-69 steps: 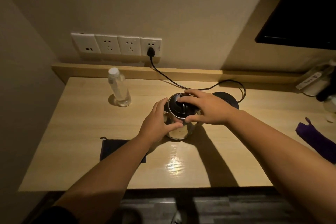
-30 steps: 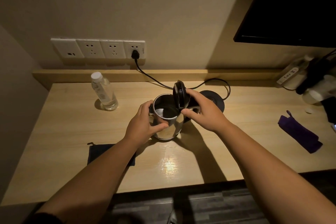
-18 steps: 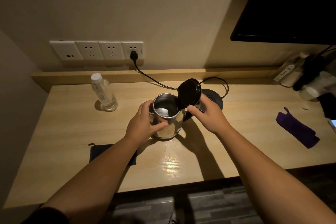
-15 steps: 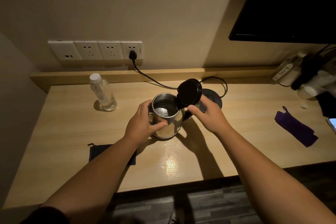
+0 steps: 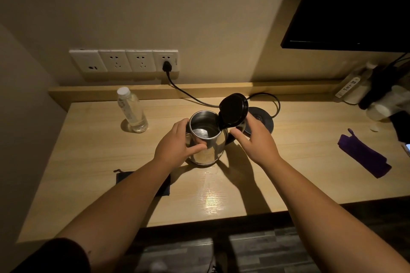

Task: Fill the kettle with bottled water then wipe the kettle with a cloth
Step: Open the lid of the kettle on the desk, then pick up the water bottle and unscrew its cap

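A steel kettle stands in the middle of the wooden desk, off its base. Its black lid is tipped up and open, so the shiny inside shows. My left hand grips the kettle's body from the left, thumb across the front. My right hand is just right of the kettle with relaxed fingers, its fingertips behind the lid and its thumb near the dark handle. A capped clear water bottle stands at the back left. A dark cloth lies near the front, partly under my left forearm.
The round black kettle base sits behind my right hand, its cord running to a wall socket. A purple cloth lies to the right. A power strip and dim clutter crowd the far right corner under a dark screen.
The lid went from shut to fully open, lifted by my right hand. That hand has since loosened and eased back. My left hand has kept its grip on the kettle.
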A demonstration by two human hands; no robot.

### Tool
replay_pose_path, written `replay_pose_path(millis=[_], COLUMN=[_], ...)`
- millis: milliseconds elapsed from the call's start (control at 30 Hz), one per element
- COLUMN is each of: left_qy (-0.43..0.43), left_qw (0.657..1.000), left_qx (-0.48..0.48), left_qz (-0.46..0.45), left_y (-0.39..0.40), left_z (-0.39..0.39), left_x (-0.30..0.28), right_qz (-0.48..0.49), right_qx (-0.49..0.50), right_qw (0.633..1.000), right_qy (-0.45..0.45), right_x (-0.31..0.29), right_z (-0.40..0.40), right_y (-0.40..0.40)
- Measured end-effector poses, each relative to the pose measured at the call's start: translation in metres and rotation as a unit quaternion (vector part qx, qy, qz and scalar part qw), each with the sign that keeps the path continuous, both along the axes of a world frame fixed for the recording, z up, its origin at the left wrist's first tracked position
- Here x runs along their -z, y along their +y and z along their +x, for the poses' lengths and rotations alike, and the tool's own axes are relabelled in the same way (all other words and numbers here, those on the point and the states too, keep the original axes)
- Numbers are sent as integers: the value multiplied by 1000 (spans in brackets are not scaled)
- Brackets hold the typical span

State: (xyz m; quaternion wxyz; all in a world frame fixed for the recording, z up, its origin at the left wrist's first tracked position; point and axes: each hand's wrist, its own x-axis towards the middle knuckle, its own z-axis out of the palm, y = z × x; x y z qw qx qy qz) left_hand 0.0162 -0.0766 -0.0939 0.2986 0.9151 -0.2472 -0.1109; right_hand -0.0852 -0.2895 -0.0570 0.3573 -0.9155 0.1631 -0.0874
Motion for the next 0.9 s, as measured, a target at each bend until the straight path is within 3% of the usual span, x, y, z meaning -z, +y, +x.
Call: replay_pose_path(millis=[233,400,533,900], left_qy=[-86,-139,-173,-152], left_qw=[988,971,956,938], left_qx=[17,-17,-45,-159], left_qz=[125,194,234,267], left_y=[22,42,61,125], left_z=[-3,-13,-21,-33], left_x=[-3,-12,-28,-53], right_qz=[-99,-204,-227,-303], right_qx=[54,-75,-174,-260], right_qw=[994,976,957,916], right_qy=[11,-5,-39,-20], right_x=[10,3,-12,-19], right_z=[-31,-40,-19,52], right_y=[4,35,71,134])
